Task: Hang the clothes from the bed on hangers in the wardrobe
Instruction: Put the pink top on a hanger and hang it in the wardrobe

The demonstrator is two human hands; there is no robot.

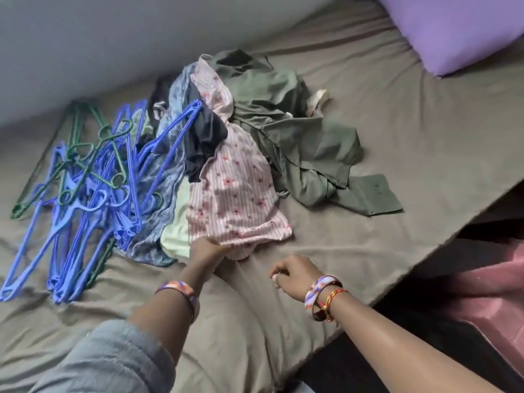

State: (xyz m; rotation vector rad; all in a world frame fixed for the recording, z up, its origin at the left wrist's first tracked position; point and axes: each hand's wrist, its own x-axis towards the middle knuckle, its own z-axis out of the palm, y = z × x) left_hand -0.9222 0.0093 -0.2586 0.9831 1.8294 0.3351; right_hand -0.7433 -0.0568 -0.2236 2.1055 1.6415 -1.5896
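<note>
Head view, left hand (pixel 208 249) gripping pink striped garment (pixel 235 194) hem, right hand (pixel 295 275) loosely curled beside.

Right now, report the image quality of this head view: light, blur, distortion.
Head view: soft, even daylight with no hard shadows or glare; wide-angle bending tilts the bed and curves its edges; slight motion smear softens the blue hangers, the left hand at the pink striped garment and the right hand; the floor beside the bed, lower right, is dark and blurred.

hangers (pixel 85 194) blue, green | dress (pixel 235 194) pink striped floral | sheet (pixel 397 137) taupe
</note>
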